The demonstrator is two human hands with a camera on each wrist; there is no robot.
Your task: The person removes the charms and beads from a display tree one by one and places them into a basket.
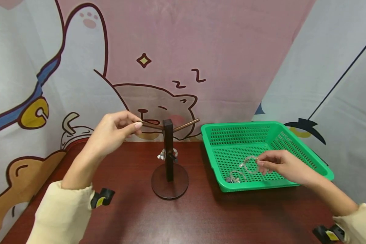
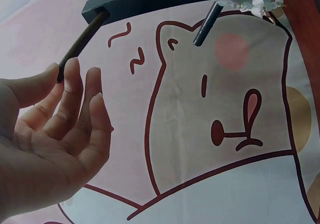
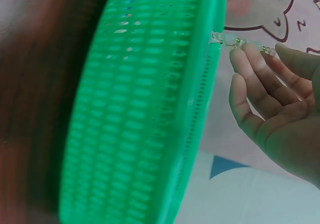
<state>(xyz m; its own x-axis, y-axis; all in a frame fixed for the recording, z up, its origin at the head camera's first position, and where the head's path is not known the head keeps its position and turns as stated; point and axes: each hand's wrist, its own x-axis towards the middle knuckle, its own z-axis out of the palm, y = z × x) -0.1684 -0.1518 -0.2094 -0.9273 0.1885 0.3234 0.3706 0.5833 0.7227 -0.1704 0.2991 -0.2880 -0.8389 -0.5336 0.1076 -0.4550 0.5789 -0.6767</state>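
A dark wooden stand (image 1: 169, 149) with a round base rises from the table, its pegs jutting out at different heights. My left hand (image 1: 113, 132) pinches the tip of the upper left peg (image 1: 152, 125) between thumb and forefinger. From a lower peg hangs a bracelet with pale flower-like charms (image 1: 161, 155), partly hidden by the post. Over the green basket, my right hand (image 1: 282, 166) pinches a clear beaded bracelet (image 1: 245, 165) by its edge. That bracelet (image 3: 235, 41) shows side-on in the right wrist view. Another bracelet (image 1: 238, 180) lies inside the basket near its front left corner.
The green plastic basket (image 1: 215, 169) with slotted walls sits right of the stand. The reddish-brown table (image 1: 134, 213) meets a cartoon-printed cloth (image 1: 231, 67) behind. Black straps with yellow marks show near both wrists.
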